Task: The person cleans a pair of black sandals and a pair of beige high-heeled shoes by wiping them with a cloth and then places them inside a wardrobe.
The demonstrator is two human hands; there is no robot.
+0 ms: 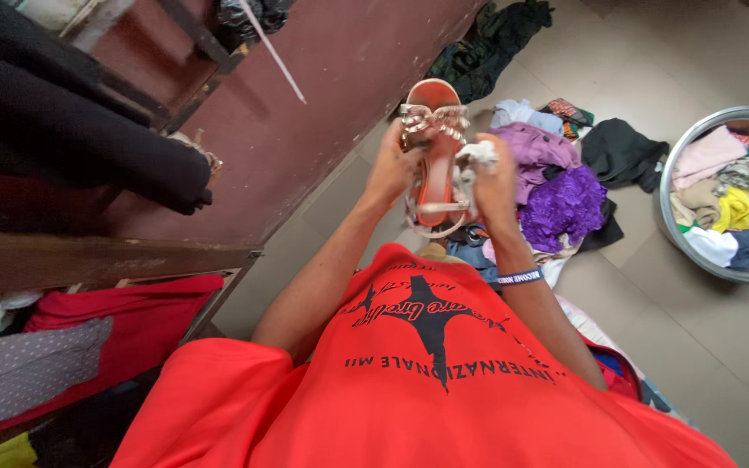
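Note:
I hold an orange-soled sandal [434, 165] with pale metallic straps up in front of me, toe pointing away. My left hand [392, 169] grips its left side near the middle. Against the sandal's right side my right hand [491, 178] presses a small white cloth [481, 155]. A dark wristband circles my right wrist. I wear a red shirt with black print.
A pile of purple, black and mixed clothes [556, 186] lies on the tiled floor beyond my hands. A metal basin [674, 225] full of clothes stands at the right. A dark red wall [322, 87] and wooden shelves with clothes [88, 321] fill the left.

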